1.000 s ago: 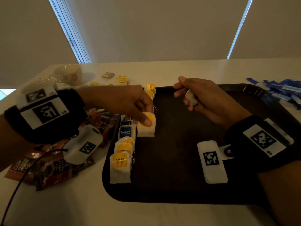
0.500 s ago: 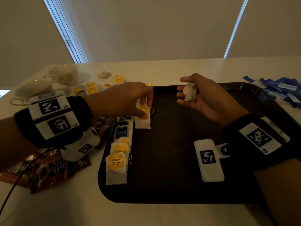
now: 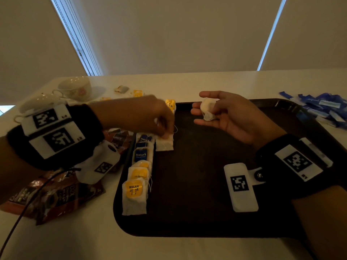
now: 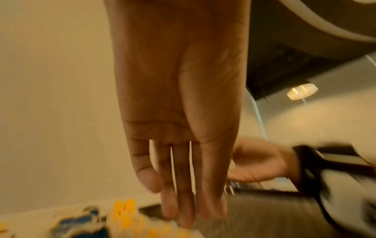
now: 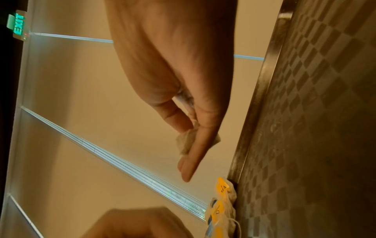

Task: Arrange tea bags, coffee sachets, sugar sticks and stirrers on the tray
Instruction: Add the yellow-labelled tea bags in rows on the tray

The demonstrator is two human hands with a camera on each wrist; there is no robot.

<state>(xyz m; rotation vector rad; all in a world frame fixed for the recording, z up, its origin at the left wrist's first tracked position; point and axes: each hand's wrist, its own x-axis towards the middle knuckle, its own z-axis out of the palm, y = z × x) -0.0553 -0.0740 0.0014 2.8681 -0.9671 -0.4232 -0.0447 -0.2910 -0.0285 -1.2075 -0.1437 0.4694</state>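
A dark tray [image 3: 197,184] lies in front of me, with a row of tea bags [image 3: 139,173] along its left edge. My left hand [image 3: 165,133] reaches over that row. Its straight fingers [image 4: 183,209] touch a white tea bag [image 3: 165,144] lying beside the row on the tray. My right hand [image 3: 223,117] hovers palm-up over the far part of the tray. Its thumb and fingers pinch a crumpled white tea bag [image 3: 206,110], also seen in the right wrist view [image 5: 187,141]. Another yellow-tagged tea bag [image 3: 170,106] stands at the tray's far left corner.
Brown coffee sachets [image 3: 56,199] lie on the table left of the tray. Blue sugar sticks [image 3: 324,109] are piled at the right. Two teacups [image 3: 75,89] and loose tea bags [image 3: 137,93] sit at the back left. No stirrers show.
My right hand has turned palm-up and its fingers have spread, showing the tea bag it holds. My left hand has drawn back so only its fingertips rest on the tea bag.
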